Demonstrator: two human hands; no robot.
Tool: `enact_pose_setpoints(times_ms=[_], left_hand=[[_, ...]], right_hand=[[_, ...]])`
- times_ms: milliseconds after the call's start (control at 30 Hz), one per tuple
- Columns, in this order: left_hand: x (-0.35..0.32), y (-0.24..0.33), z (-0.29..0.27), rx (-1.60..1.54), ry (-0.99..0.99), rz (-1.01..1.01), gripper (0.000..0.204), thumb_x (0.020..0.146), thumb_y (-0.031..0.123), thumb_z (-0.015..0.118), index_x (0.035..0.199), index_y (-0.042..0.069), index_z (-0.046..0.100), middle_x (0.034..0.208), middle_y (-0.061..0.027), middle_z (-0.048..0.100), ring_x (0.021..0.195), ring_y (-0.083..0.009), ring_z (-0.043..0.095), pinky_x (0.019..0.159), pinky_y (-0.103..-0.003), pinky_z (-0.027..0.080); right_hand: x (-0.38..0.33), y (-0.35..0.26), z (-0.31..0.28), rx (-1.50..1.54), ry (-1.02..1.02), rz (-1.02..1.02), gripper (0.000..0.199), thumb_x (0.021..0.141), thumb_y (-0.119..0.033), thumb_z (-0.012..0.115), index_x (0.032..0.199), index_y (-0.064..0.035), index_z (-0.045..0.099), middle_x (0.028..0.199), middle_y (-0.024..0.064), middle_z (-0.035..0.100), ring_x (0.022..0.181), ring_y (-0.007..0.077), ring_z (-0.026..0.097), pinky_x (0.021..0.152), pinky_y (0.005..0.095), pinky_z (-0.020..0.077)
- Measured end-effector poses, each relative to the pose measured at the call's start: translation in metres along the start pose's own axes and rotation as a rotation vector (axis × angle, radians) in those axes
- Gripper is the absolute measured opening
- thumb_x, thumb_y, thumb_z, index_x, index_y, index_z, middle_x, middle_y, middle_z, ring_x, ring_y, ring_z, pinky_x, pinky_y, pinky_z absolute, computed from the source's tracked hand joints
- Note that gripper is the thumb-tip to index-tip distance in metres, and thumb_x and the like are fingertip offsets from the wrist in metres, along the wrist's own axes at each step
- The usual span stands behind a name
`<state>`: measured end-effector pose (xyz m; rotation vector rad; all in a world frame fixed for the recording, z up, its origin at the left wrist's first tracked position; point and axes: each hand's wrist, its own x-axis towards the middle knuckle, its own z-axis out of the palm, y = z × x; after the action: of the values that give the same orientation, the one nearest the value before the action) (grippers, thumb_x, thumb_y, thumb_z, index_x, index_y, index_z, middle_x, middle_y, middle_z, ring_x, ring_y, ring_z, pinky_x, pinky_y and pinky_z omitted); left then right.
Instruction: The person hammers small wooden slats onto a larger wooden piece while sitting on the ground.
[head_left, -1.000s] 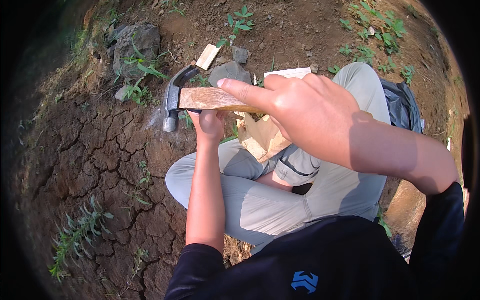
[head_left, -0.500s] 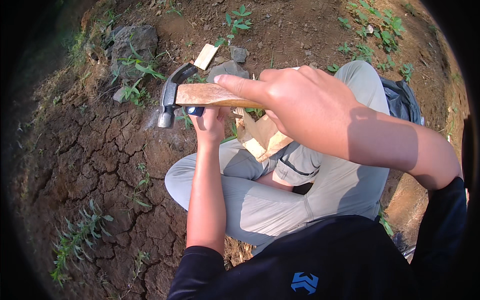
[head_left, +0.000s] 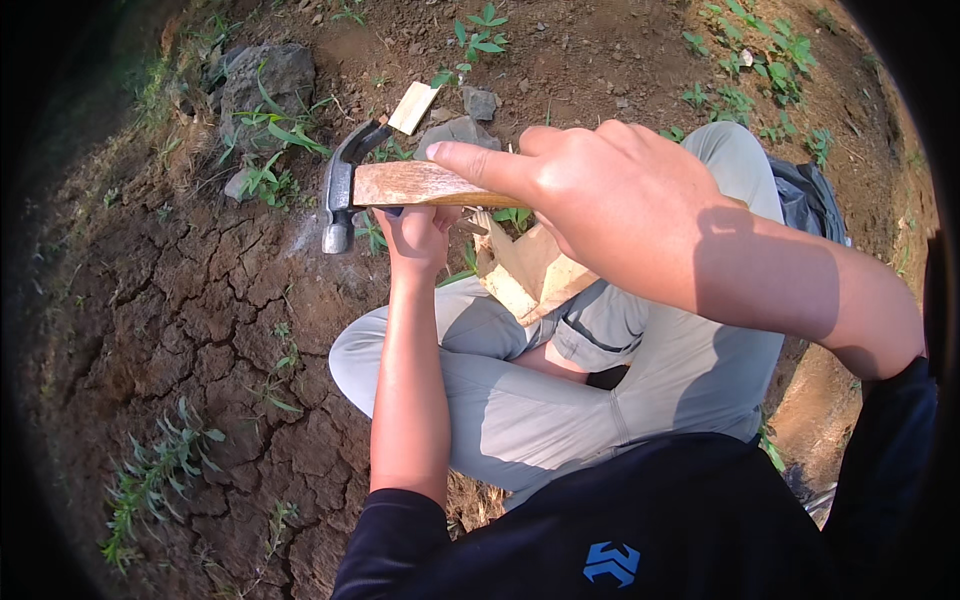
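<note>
A claw hammer (head_left: 415, 186) with a wooden handle and dark steel head lies sideways across the view. My right hand (head_left: 610, 195) is closed round its handle, with one digit stretched along the wood toward the head. Beneath the handle is my left hand (head_left: 416, 240), raised from the wrist; the hammer hides most of its fingers, and what they may hold does not show. A small dark blue thing peeks out beside it, too covered to name. Right of the left hand, pale wooden pieces (head_left: 535, 275) form a V shape above my crossed legs, partly hidden by my right hand.
A small flat wood piece (head_left: 412, 107) lies on the soil beyond the hammer head, near a grey stone (head_left: 480, 103). A large rock (head_left: 268, 95) sits at the far left. Cracked earth (head_left: 190, 330) spreads leftward; a dark plastic bag (head_left: 808, 200) is by my right knee.
The hammer and both hands have barely shifted. Less of the dark blue thing shows under the handle, and the V-shaped wood sits slightly farther right.
</note>
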<state>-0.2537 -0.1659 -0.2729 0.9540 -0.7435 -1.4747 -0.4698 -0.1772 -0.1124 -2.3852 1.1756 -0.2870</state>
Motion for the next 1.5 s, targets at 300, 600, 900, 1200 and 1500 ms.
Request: enact_pose_setpoints(times_ms=[300, 600, 900, 1200, 1500], left_hand=[[-0.011, -0.002, -0.004, 0.104, -0.055, 0.037, 0.009, 0.096, 0.012, 0.061, 0.098, 0.005, 0.056, 0.066, 0.0017, 0.049, 0.049, -0.0061, 0.038, 0.044, -0.024, 0.028], [-0.016, -0.002, -0.005, 0.094, 0.084, 0.008, 0.014, 0.093, 0.013, 0.063, 0.104, 0.005, 0.058, 0.075, 0.0003, 0.055, 0.054, -0.0072, 0.043, 0.047, -0.025, 0.031], [-0.009, -0.009, -0.015, 0.149, 0.06, 0.026, 0.008, 0.091, 0.007, 0.058, 0.099, 0.004, 0.057, 0.067, 0.0016, 0.05, 0.05, -0.006, 0.038, 0.046, -0.025, 0.028], [-0.014, -0.004, -0.001, 0.031, 0.062, -0.003, 0.009, 0.09, 0.009, 0.06, 0.096, 0.004, 0.058, 0.065, 0.001, 0.049, 0.049, -0.0066, 0.037, 0.046, -0.026, 0.028], [-0.009, -0.01, -0.016, -0.02, -0.039, -0.001, 0.019, 0.093, 0.017, 0.068, 0.104, 0.005, 0.058, 0.082, -0.0026, 0.059, 0.059, -0.0075, 0.047, 0.049, -0.023, 0.032]], right_hand=[[-0.007, 0.004, 0.009, 0.029, -0.038, 0.079, 0.076, 0.082, 0.0, 0.066, 0.15, -0.0292, 0.047, 0.082, 0.0116, 0.061, 0.074, 0.0334, 0.065, 0.067, 0.0453, 0.054], [-0.01, -0.006, -0.004, 0.108, -0.03, 0.049, 0.077, 0.081, 0.001, 0.065, 0.15, -0.0291, 0.046, 0.086, 0.0099, 0.062, 0.078, 0.0317, 0.067, 0.068, 0.0434, 0.054], [-0.008, -0.007, -0.011, 0.083, 0.044, -0.039, 0.071, 0.083, -0.003, 0.066, 0.148, -0.027, 0.049, 0.084, 0.0084, 0.063, 0.072, 0.0297, 0.067, 0.062, 0.0418, 0.0532], [-0.01, -0.004, 0.004, 0.056, 0.011, 0.046, 0.075, 0.08, -0.001, 0.068, 0.147, -0.0282, 0.05, 0.083, 0.0096, 0.062, 0.073, 0.0306, 0.067, 0.063, 0.0415, 0.054], [-0.002, 0.006, 0.015, 0.021, -0.069, 0.076, 0.077, 0.079, 0.003, 0.067, 0.148, -0.0266, 0.05, 0.078, 0.0087, 0.059, 0.069, 0.0291, 0.065, 0.061, 0.0429, 0.0519]])
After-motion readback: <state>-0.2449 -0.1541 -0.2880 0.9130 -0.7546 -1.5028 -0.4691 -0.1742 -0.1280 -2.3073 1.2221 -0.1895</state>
